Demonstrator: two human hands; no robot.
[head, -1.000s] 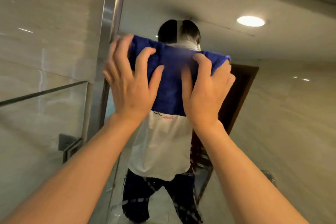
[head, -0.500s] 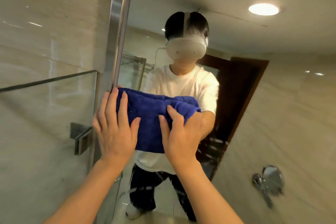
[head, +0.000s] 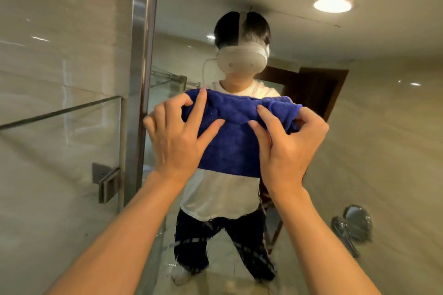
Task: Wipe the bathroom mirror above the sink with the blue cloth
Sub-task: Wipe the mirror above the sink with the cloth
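The blue cloth (head: 230, 132) lies bunched against the mirror (head: 359, 127), over the chest of my reflection. My left hand (head: 177, 141) presses its left part, with several fingers curled into the top fold and the thumb spread across the cloth. My right hand (head: 287, 151) grips the cloth's right end, fingers curled over the bunched edge. Wet streaks show on the lower glass of the mirror, below the cloth.
A steel frame strip (head: 141, 55) runs down the mirror's left edge. Left of it is a tiled wall with a glass panel (head: 62, 110) and its metal bracket (head: 105, 182). A small round chrome mirror (head: 354, 223) appears at the lower right.
The cloth went from head height down to the reflection's belly, then back up to its chest. My fingers now curl into the cloth instead of lying flat.
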